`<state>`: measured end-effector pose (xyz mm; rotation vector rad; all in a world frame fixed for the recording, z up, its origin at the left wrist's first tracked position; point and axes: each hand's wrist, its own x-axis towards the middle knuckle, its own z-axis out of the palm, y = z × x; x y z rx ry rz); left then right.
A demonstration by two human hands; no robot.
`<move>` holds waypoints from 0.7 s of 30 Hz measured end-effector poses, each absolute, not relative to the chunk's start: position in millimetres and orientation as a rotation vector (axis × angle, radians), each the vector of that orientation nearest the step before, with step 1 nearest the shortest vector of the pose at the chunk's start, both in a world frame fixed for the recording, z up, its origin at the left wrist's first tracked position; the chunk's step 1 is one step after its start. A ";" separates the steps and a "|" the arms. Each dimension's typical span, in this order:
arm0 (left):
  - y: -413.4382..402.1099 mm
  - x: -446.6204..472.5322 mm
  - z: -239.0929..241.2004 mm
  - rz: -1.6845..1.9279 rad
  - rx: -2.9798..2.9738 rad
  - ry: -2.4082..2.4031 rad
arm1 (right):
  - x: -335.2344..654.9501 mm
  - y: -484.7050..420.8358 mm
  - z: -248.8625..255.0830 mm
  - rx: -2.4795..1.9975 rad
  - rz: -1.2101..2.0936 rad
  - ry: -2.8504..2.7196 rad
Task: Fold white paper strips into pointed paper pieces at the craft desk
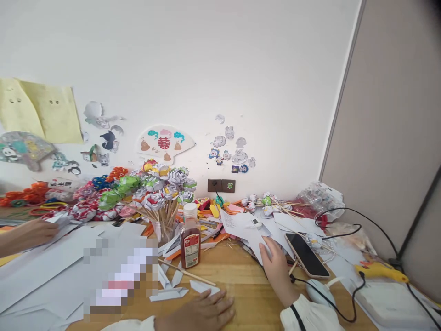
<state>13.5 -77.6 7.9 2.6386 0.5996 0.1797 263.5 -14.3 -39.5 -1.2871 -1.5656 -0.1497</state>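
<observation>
My left hand (205, 312) lies flat on the wooden table (248, 294), fingers stretched out and holding nothing. Just beyond its fingertips is a folded white paper strip (203, 287), beside a thin wooden stick (189, 272). My right hand (277, 269) grips a piece of white paper (254, 239) between thumb and fingers, in front of the paper pile at the back. Close to its right lies a black-screened phone (306, 255). Ahead of my left hand stands a white-capped bottle of reddish-brown liquid (190, 246).
Paper flowers on sticks (165, 184) stand in a container behind the bottle. Another person's hand (32, 236) touches paper at the left, above large white sheets (44, 271). A yellow glue gun (382, 272), a white mouse (320, 293) and black cables occupy the right side.
</observation>
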 end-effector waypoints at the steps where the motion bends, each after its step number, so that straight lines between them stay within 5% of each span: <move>1: -75.3 11.6 4.0 0.191 2.635 0.664 | 262.3 -14.7 -39.7 -1.276 -0.146 -1.576; 9: -36.2 32.1 -25.3 0.396 2.739 1.002 | 257.0 -24.0 -40.4 -1.211 -0.129 -1.747; 15: -47.5 32.8 -21.3 0.871 2.605 1.568 | 251.5 -48.6 -39.5 -1.193 -0.135 -2.203; 21: -51.6 52.8 -36.9 0.520 2.993 1.158 | 246.0 -49.1 -44.0 -1.289 -0.149 -2.325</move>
